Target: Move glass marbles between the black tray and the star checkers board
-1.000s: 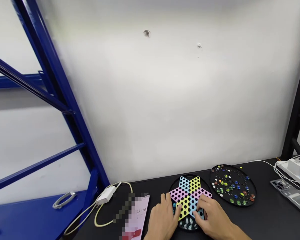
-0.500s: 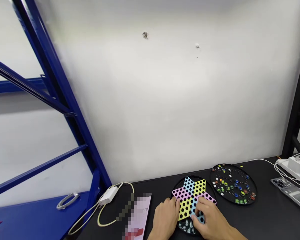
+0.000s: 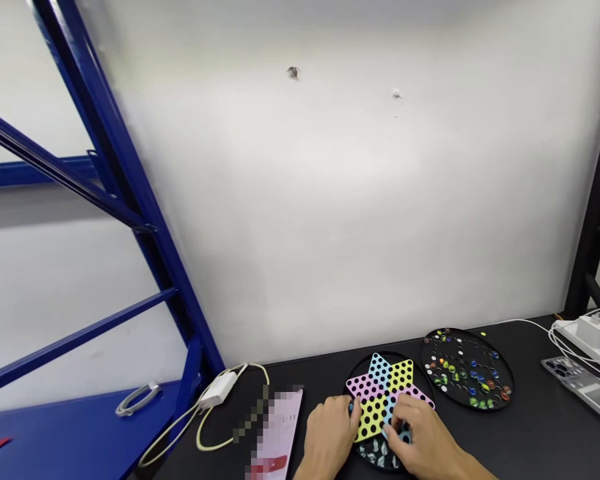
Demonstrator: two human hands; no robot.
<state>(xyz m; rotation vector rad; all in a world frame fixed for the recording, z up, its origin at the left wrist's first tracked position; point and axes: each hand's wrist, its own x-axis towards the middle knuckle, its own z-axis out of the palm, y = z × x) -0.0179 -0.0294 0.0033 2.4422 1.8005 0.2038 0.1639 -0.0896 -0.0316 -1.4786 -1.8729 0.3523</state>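
Observation:
A star-shaped Chinese checkers board with pink, yellow and blue sections full of round holes lies over a round black tray. Clear and whitish marbles show in the tray below the board's near edge. My left hand grips the board's left side, its thumb along the yellow section. A small blue spot, perhaps a marble, shows between that thumb and the fingers. My right hand has its fingers bent and pinched at the blue section on the near right. Its fingertips partly hide that section.
A second round black tray with several coloured marbles stands to the right. Beyond it are a phone and a white power strip with cables. A partly blurred flat screen and a white adapter lie left. Behind rises a white wall.
The left fingers have lifted or parted slightly, and the blue spot now shows beside the thumb. The right hand stays at the board's near right. The view has shifted a little.

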